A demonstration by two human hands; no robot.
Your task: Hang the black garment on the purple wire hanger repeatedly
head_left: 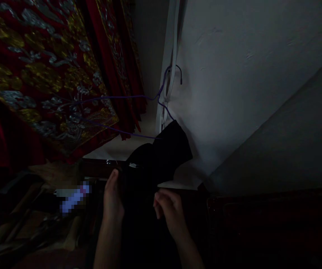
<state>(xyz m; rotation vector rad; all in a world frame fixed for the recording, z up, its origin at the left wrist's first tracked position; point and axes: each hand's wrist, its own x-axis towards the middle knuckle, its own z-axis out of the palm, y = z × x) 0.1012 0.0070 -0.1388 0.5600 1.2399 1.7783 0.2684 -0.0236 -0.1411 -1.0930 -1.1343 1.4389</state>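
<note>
From my head, I see my left hand [112, 196] at seven o'clock and my curled right hand [169, 205] at six, by the black cloth [163, 155]. I can't tell if either pinches it. It hangs on a purple hanger [127, 97], near the middle, toward six. Shiny red cloth [49, 74] is at ten.

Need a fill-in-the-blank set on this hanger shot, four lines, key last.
The wire hanger is coloured ____.
The cloth on the hanger is coloured ____.
The gold and silver patterned fabric has a ____ background.
The left hand's fingertips sit ____ in the picture than the right hand's.

Key: purple; black; red; higher
</note>
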